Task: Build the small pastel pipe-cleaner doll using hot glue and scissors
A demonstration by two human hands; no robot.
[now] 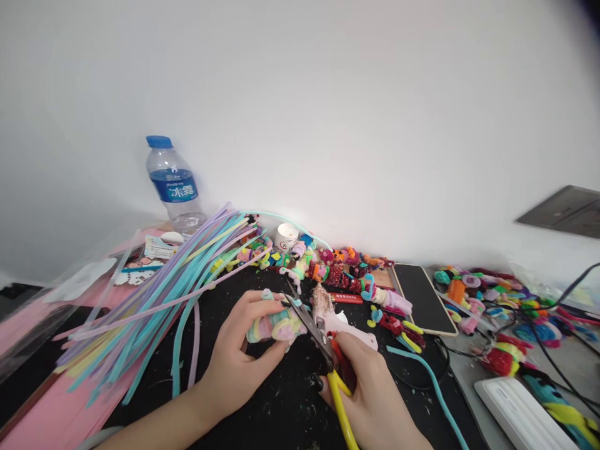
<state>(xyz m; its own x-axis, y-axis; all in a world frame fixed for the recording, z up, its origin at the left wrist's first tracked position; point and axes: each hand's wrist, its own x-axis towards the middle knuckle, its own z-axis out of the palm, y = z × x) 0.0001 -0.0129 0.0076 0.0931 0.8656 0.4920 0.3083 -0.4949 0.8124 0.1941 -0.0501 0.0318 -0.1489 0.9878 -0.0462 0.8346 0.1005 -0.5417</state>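
Observation:
Between the thumb and fingers of my left hand (246, 347) is a small pastel pipe-cleaner figure (274, 324) in pink, yellow and mint. My right hand (368, 387) grips a pair of scissors (341, 409) with yellow and red handles. Their blades are spread apart and point up and left, right beside the figure's upper right side. Whether they touch it I cannot tell. Just behind the blades a pale pink glue gun (349, 328) lies on the black mat (276, 412), partly hidden by the scissors and my right hand.
A fan of pastel pipe cleaners (159, 312) covers the left side, near a water bottle (174, 184) by the wall. Several colourful pipe-cleaner figures (337, 272) line the back, beside a small white cup (286, 237). Rightward are a dark tablet (424, 300), cables and a white box-like device (520, 412).

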